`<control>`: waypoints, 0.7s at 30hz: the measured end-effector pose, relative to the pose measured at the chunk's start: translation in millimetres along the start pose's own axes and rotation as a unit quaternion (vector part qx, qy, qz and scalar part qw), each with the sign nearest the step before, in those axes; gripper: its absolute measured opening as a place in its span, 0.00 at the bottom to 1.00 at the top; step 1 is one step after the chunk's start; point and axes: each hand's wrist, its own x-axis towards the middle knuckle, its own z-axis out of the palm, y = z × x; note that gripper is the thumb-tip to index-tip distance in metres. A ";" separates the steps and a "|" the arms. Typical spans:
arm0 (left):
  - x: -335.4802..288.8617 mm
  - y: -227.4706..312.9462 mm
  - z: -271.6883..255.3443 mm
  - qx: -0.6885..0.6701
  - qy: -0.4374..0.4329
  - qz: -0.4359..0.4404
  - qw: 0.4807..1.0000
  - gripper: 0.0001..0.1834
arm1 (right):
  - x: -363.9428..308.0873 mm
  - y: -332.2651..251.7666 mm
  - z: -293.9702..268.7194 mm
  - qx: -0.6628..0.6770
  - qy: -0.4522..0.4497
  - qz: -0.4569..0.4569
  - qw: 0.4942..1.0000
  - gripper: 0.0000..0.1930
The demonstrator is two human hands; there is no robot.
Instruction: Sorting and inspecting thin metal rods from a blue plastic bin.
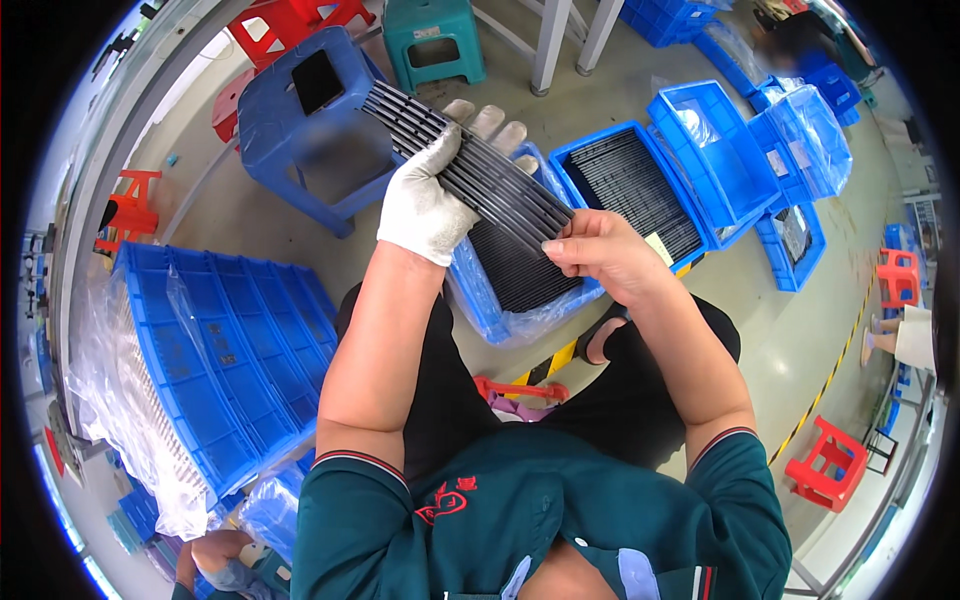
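Observation:
A row of long, thin black strips [492,180] lies side by side across my hands, slanting down to the right. My left hand [432,205], in a white glove, is closed round the strips near their middle, thumb on top. At their lower right end my bare right hand [608,254] pinches an edge between thumb and fingers. Below them stands a blue bin [484,312] lined with plastic film, holding more black strips [510,275]. To its right, another blue bin [692,222] holds rows of similar strips, with a pale yellow slip by its near edge.
A stack of blue crates [215,350] wrapped in film stands at my left. Ahead are a blue stool [275,125] with a dark flat item on it and a green stool [432,45]. More blue bins [722,150] pile up at far right. A red stool [828,465] stands at right.

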 end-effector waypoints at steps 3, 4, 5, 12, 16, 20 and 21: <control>-0.1 0.0 0.1 -0.006 0.000 -0.005 1.000 0.14 | 0.9 1.1 0.5 0.025 0.000 0.007 1.000 0.13; -0.1 0.0 0.2 -0.013 -0.006 -0.011 1.000 0.13 | 1.0 1.4 0.8 0.038 -0.004 0.011 0.999 0.13; -0.3 0.1 0.5 -0.013 -0.006 -0.011 1.000 0.13 | 1.5 1.7 1.3 0.038 -0.005 0.010 0.999 0.13; 0.1 -0.6 0.9 0.009 0.005 -0.001 1.000 0.15 | 3.4 5.2 3.2 0.048 0.007 0.011 0.999 0.13; -0.5 -1.2 0.2 -0.008 -0.001 -0.008 1.000 0.14 | 2.0 3.8 2.1 0.063 -0.002 0.005 0.998 0.12; -1.0 -0.4 0.4 -0.009 -0.002 -0.005 1.000 0.14 | 1.5 1.5 3.9 0.055 0.022 0.005 0.998 0.12; -0.2 -0.5 0.1 -0.004 0.000 -0.004 1.000 0.14 | 3.6 4.2 1.3 0.042 0.020 0.002 0.999 0.12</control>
